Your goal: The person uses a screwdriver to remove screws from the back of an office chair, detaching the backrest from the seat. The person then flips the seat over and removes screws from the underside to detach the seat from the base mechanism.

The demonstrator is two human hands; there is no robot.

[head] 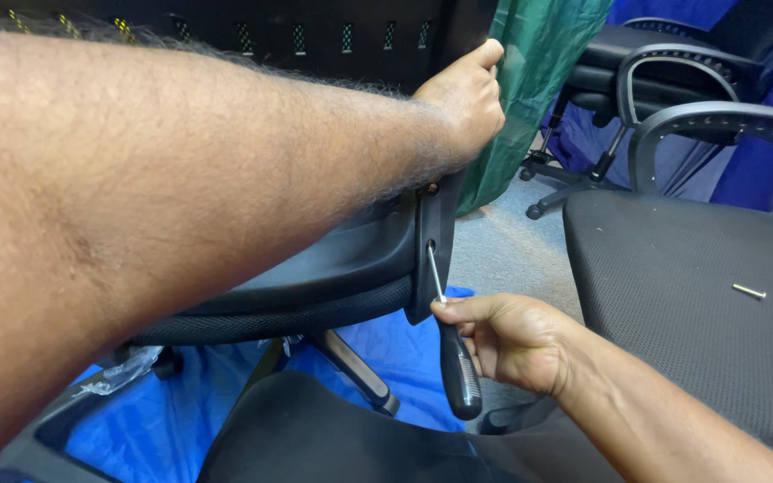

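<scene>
Grey floor with blue tarp (404, 344), and it's mid-assembly: left hand (465, 94) grasping the chair back (315, 36), right hand (503, 340) clenched on the screwdriver (454, 353) in the bracket (431, 233) hole, spare screw (749, 291) unused on the seat (673, 295).

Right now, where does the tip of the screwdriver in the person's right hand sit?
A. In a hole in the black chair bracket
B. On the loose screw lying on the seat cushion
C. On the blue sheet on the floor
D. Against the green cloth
A: the right hand holds the screwdriver with its shaft running up into a hole in the black chair bracket, which the left hand steadies from above.
</scene>
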